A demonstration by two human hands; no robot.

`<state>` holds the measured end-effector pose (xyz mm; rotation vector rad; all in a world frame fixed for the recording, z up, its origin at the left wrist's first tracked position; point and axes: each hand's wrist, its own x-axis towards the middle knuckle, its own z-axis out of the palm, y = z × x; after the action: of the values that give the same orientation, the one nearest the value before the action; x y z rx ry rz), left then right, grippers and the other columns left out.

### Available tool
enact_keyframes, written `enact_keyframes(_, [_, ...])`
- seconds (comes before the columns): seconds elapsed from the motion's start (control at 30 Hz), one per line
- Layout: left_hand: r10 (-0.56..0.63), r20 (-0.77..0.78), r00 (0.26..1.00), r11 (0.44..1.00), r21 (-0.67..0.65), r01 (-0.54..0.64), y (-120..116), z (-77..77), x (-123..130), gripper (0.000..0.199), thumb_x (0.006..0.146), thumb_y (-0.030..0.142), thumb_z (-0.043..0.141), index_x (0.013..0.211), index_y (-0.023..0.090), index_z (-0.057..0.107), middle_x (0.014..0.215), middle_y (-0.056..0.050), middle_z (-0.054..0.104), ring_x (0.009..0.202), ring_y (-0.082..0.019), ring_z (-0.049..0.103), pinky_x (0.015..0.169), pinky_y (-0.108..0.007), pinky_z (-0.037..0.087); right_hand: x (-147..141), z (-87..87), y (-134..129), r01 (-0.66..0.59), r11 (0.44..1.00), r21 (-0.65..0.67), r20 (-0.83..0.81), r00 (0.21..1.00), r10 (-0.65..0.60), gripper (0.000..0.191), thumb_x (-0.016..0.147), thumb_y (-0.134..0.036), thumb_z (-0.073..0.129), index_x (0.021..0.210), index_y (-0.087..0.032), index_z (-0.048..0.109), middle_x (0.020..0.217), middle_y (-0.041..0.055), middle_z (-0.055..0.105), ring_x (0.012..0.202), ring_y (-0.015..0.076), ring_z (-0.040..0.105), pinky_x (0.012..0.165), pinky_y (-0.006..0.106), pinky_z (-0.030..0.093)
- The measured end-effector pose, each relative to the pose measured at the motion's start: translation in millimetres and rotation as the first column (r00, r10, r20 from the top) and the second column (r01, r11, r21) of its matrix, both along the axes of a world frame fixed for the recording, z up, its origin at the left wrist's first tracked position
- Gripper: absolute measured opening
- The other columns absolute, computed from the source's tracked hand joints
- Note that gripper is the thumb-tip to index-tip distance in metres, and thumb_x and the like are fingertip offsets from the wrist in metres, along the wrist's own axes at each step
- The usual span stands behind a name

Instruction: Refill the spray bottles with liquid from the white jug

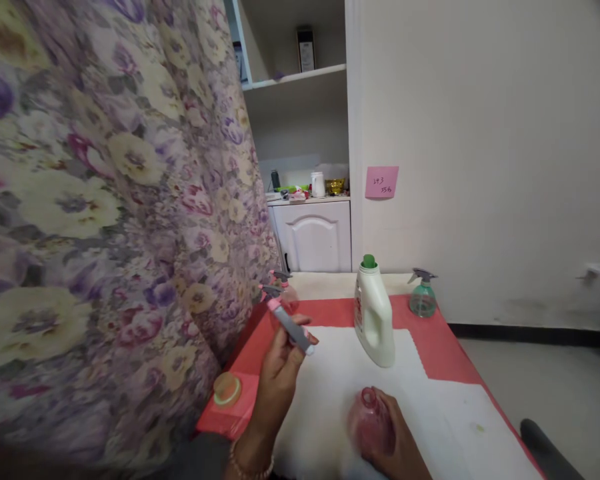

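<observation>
A table spread with red cloth and a white covering fills the lower middle of the frame before you. At bottom centre, your right hand is closed around the right side of a pink bottle: translucent, round-bodied, with a narrow, open neck uppermost. Motion blur softens its outline, and your fingers hide part of its body. Left of it, your left hand, a beaded bracelet at the wrist, grips a slim grey piece, pink at its upper-left end and whitish at its lower-right tip. Your fingers cover its middle; whether the grey trigger just above belongs to it or to something behind, you cannot tell. At lower left lies a yellowish lid-like object with a pale green rim. At bottom right, a dark object is cut off by the edge. Farther back, right of centre, stands a pale jug with a green piece in its mouth, and beyond it to the right a green spray bottle. A pink spray bottle at centre is partly hidden. The writing on the wall's pink note is hard to read.
</observation>
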<state>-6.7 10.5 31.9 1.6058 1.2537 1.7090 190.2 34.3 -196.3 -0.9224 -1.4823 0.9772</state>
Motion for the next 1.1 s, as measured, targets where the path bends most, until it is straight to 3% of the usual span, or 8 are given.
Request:
enact_keyframes(0.03, [0.041,-0.187,0.981,0.998,-0.048,-0.051,5,-9.5,-7,0.027,0.092,0.031,0.048,0.115,0.019,0.054,0.101,-0.006,0.062,0.098,-0.021,0.059,0.09,-0.033,0.046,1,-1.9,1,-0.008,1.0,0.004,-0.002,1.0,0.008,0.074,0.061,-0.02,0.07,0.131,-0.023,0.044,0.13,0.0107,0.056,0.124,0.032,0.053,0.108,0.044,0.04])
enact_keyframes(0.1, [0.053,-0.581,0.812,0.981,-0.121,-0.151,15,-34.4,-20,0.021,0.093,0.026,0.04,0.106,0.019,0.055,0.106,-0.007,0.059,0.103,-0.021,0.055,0.091,-0.031,0.044,1,-4.1,2,-0.02,1.0,0.003,0.0,1.0,0.02,0.076,0.06,-0.019,0.07,0.131,-0.022,0.044,0.131,0.0114,0.056,0.125,0.0329,0.053,0.108,0.044,0.04])
enact_keyframes(0.27, [0.002,-0.737,0.676,0.94,-0.23,-0.253,35,-101.3,-47,0.021,0.084,0.009,0.04,0.087,0.021,0.057,0.092,-0.006,0.061,0.087,-0.021,0.058,0.077,-0.029,0.043,2,-2.2,1,-0.007,1.0,-0.025,0.034,0.999,0.008,0.072,0.062,-0.021,0.071,0.129,-0.023,0.047,0.13,0.0109,0.057,0.125,0.0325,0.052,0.107,0.04,0.042])
enact_keyframes(0.37, [-0.021,-0.787,0.616,0.912,-0.268,-0.31,41,-126.7,-64,0.029,0.081,0.003,0.038,0.087,0.021,0.059,0.093,-0.005,0.063,0.087,-0.021,0.058,0.079,-0.03,0.04,1,-1.9,0,-0.009,0.999,-0.052,0.006,1.0,0.009,0.071,0.063,-0.024,0.072,0.129,-0.023,0.049,0.129,0.0112,0.058,0.123,0.0335,0.054,0.105,0.04,0.043])
enact_keyframes(0.6, [-0.069,-0.854,0.516,0.879,-0.296,-0.373,60,-155.0,-101,0.033,0.081,0.003,0.04,0.1,0.019,0.062,0.102,-0.007,0.067,0.095,-0.021,0.059,0.086,-0.031,0.039,0,-6.3,3,-0.013,0.999,-0.041,-0.001,1.0,0.013,0.069,0.067,-0.027,0.07,0.132,-0.025,0.047,0.128,0.0112,0.059,0.122,0.0337,0.056,0.105,0.042,0.043])
enact_keyframes(0.8, [-0.013,-0.889,0.458,0.864,-0.241,-0.443,68,-176.7,-119,0.022,0.086,0.016,0.045,0.1,0.016,0.062,0.102,-0.009,0.066,0.097,-0.023,0.059,0.086,-0.033,0.041,3,-4.0,8,0.067,0.993,-0.093,0.114,0.992,-0.056,0.063,0.074,-0.031,0.069,0.133,-0.026,0.047,0.134,0.0111,0.058,0.128,0.0352,0.052,0.108,0.042,0.043])
enact_keyframes(0.97, [0.07,-0.908,0.412,0.849,-0.162,-0.503,70,-193.1,-126,0.029,0.089,0.017,0.043,0.111,0.012,0.06,0.112,-0.015,0.066,0.105,-0.028,0.058,0.094,-0.042,0.039,-13,5.1,27,-0.111,0.991,-0.071,0.122,0.985,0.119,0.085,0.063,-0.032,0.073,0.139,-0.021,0.036,0.142,0.0166,0.049,0.134,0.0383,0.043,0.113,0.05,0.032])
enact_keyframes(1.1, [0.15,-0.912,0.382,0.857,-0.072,-0.51,72,-209.5,-133,0.033,0.087,0.017,0.045,0.117,0.01,0.058,0.118,-0.017,0.066,0.109,-0.03,0.058,0.098,-0.046,0.04,-48,24.0,49,-0.133,0.987,-0.095,0.117,0.983,0.144,0.085,0.062,-0.029,0.071,0.138,-0.022,0.035,0.143,0.014,0.047,0.134,0.0334,0.042,0.114,0.047,0.029])
